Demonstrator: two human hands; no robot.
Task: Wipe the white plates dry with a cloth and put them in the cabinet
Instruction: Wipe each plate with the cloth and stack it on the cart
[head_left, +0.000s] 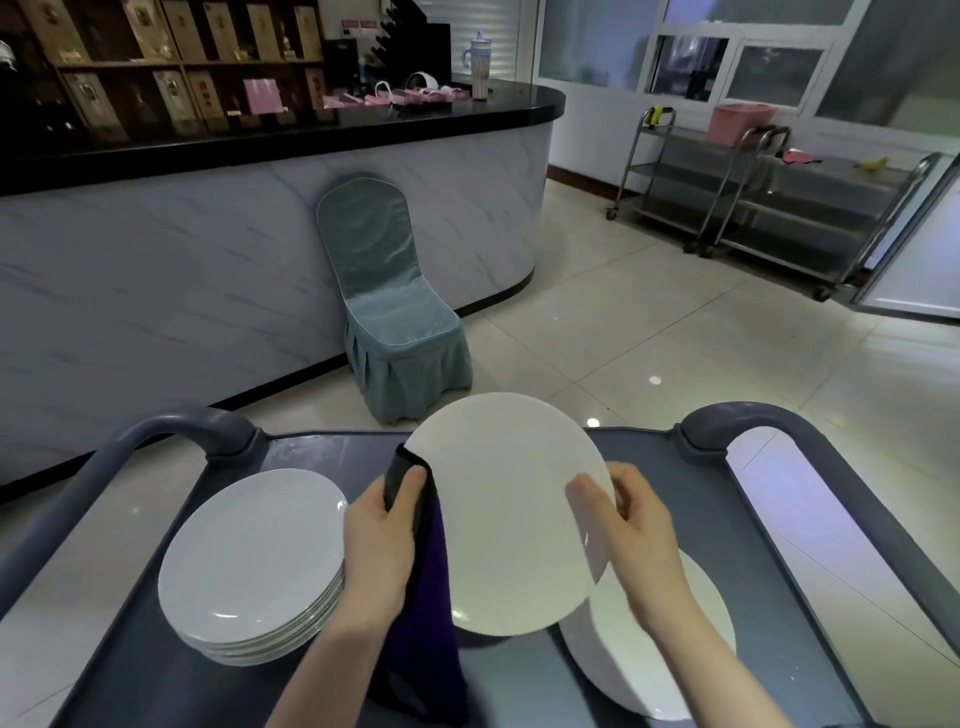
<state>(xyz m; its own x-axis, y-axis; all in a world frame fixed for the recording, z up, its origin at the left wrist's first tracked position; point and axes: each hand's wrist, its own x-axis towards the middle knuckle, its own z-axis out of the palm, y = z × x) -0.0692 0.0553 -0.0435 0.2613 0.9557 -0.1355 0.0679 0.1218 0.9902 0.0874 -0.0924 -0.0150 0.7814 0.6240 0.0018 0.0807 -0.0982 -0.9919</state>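
While one stack sat at the surface's left, my left hand pinched the cloth over the lifted plate's rim, apparently to wipe it. My right hand clamped the opposite rim, steadying it above another stack.

Grey cart on tiled floor. Flat top tray with a raised rim and a looped handle at each far corner. Two stacks of white plates sit on the tray, well apart: left stack in full view, right stack partly covered.
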